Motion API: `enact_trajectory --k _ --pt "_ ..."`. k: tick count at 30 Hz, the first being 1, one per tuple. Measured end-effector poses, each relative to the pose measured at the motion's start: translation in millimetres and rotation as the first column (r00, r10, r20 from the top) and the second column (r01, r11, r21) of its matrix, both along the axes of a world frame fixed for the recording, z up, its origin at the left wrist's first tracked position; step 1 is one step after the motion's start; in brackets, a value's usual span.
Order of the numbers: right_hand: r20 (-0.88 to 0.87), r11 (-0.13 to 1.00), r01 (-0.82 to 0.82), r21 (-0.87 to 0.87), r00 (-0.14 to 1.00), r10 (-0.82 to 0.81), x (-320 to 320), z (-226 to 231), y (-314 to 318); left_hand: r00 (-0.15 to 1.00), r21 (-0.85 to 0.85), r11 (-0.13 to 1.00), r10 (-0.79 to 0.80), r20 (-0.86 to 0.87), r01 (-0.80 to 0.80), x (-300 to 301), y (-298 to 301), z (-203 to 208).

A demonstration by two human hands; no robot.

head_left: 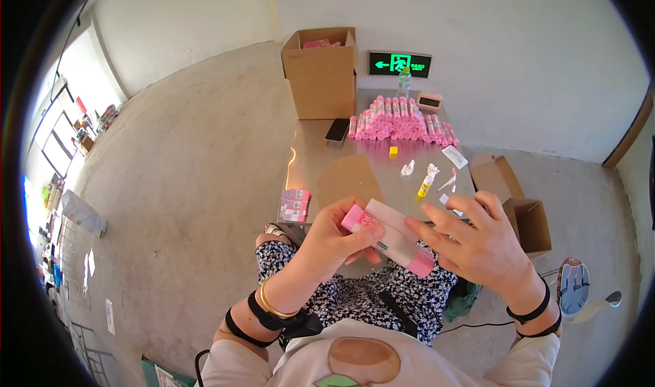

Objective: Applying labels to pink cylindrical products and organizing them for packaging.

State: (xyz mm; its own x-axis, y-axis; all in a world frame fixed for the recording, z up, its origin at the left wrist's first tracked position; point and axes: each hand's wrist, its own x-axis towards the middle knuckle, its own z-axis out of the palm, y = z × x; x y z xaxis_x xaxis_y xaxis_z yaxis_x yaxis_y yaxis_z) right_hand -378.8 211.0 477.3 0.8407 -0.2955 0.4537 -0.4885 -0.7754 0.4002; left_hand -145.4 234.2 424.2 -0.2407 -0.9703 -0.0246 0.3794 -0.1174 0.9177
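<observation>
My left hand [332, 238] grips a pink-and-white paper wrapper or flat carton [394, 242] by its left end, the thumb lying across its face. A pale panel of it stands up along the far edge. Beside its right part, my right hand [477, 245] is raised with the fingers spread; whether a fingertip touches the paper I cannot tell. On the metal table [310, 162] beyond, a small pile of flat pink pieces [295, 205] lies at the left. A yellow glue bottle [424, 186] with crumpled tissue at its top is at the right.
Pink rolls [396, 124] are heaped at the table's back, near a clear bottle [404, 83] and small clock [429, 101]. A tall carton [321, 80], phone [336, 130], brown cardboard sheet [349, 181] and yellow cube [394, 151] are there too. An open box [531, 223] stands right.
</observation>
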Motion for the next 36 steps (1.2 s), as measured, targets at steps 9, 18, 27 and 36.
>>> enact_trajectory --k 9,18,27,36 --pt "0.66 0.649 -0.358 0.671 0.688 -0.303 -18.9 -20.7 6.1 0.999 0.005 1.0 0.021 -0.042 -0.02 0.6 -0.8 0.4" --pt "0.76 0.53 -0.573 0.626 0.293 -0.58 5.1 -60.4 12.5 0.983 -0.122 0.978 0.159 -0.095 -0.17 -9.4 4.6 -7.4" --pt "0.645 0.099 -0.954 0.282 0.112 -0.756 -10.4 -85.4 -4.0 0.864 -0.197 0.841 0.488 -0.124 -0.503 0.3 -4.2 -25.2" --pt "0.579 0.424 -0.636 0.645 0.044 -0.814 -74.0 -161.3 -107.5 0.776 -0.115 0.768 0.62 -0.113 -0.63 32.5 -40.0 -60.1"
